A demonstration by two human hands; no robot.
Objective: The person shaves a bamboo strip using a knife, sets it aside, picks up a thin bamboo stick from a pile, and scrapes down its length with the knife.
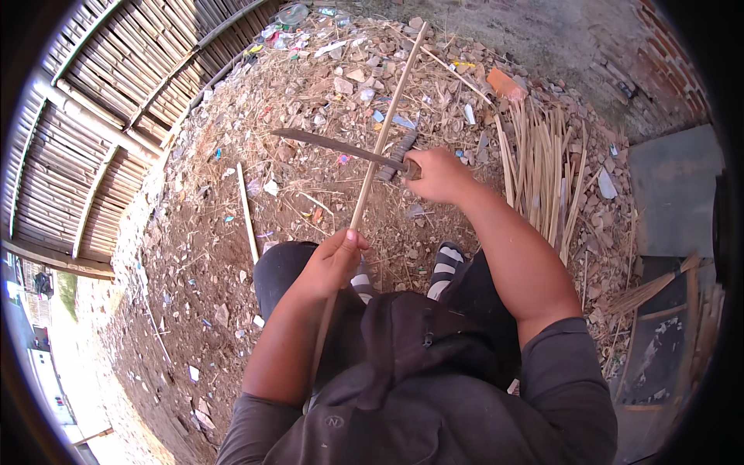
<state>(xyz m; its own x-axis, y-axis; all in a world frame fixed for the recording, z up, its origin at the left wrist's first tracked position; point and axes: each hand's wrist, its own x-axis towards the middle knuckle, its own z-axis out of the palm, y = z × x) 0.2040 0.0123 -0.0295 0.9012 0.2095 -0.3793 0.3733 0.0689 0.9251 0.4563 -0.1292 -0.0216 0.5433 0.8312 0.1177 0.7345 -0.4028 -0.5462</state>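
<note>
My left hand (333, 263) is closed around a long, pale bamboo strip (393, 112). The strip slants from beside my lap up toward the far rubble. In my right hand (440, 175) is the handle of a machete (329, 142), its dark blade pointing left. The blade lies across the strip, a little beyond my left hand; whether it cuts into the strip I cannot tell. Close to the machete handle, a dark ribbed piece (404, 147) shows, partly covered by the handle.
Many split bamboo strips (535, 159) lie bundled on the right. One loose strip (247, 213) rests on the left ground. Rubble and litter (349, 81) cover the soil. A bamboo wall (101, 116) stands left, a plastered wall (542, 46) beyond, and a grey panel (674, 190) at right.
</note>
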